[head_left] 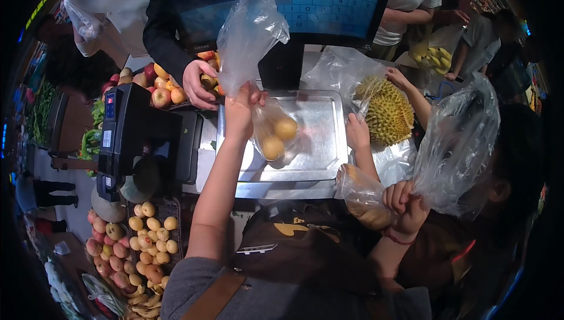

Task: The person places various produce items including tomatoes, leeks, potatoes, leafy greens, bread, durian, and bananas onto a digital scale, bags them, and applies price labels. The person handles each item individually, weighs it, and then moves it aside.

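My left hand (239, 108) is closed round the neck of a clear plastic bag (249, 38). Its loose top stands up above my fist. Round yellow fruits (273, 147) hang in its lower part, over the steel scale tray (326, 161); whether they touch the tray I cannot tell. Lower right, my right hand (405, 205) grips the neck of a second clear bag (458, 143), whose top flares out to the right. Large yellowish-brown fruit (367, 208) fills the end left of my fist; its kind is unclear.
A screen (282, 2) stands behind the tray. Another person's hand (200, 85) in a dark sleeve reaches in beside my left hand. At right, a co-worker's hands (358, 132) hold a bagged durian (388, 111). A black device (138, 126) and fruit crates (153, 238) are at left.
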